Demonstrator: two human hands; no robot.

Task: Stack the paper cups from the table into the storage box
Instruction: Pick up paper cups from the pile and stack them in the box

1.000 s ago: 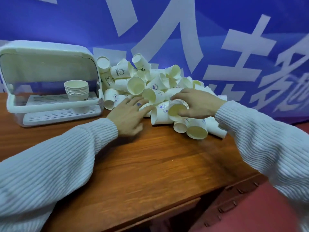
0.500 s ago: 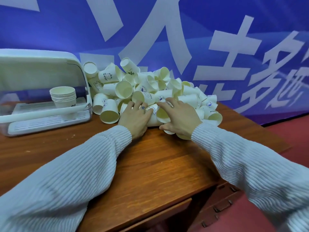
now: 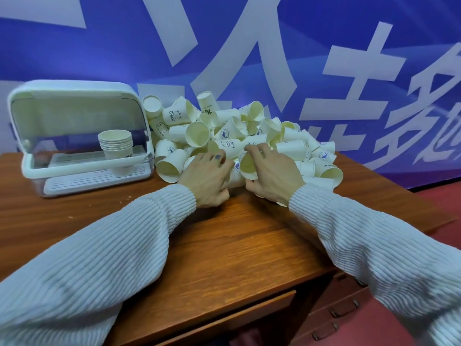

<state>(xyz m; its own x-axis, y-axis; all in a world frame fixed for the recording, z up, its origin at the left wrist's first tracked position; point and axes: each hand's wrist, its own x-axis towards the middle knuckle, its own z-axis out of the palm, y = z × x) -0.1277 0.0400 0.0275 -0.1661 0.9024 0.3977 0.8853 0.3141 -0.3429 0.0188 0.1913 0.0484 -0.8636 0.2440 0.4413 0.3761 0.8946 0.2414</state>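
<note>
While the left hand (image 3: 208,179) rests fingers-spread on the paper cup pile (image 3: 249,136), the right hand (image 3: 273,174) grips one cup (image 3: 247,166); nested cups (image 3: 116,143) stand inside the storage box (image 3: 82,101).

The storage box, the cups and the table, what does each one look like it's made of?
Storage box: likely plastic, with a glossy white frame and a see-through lid through which the cup stack shows. Cups: matte cream paper, thin rolled rims, printed blue marks. Table: reddish-brown wood or wood veneer with visible grain and a soft sheen; which one can't be told.
</note>
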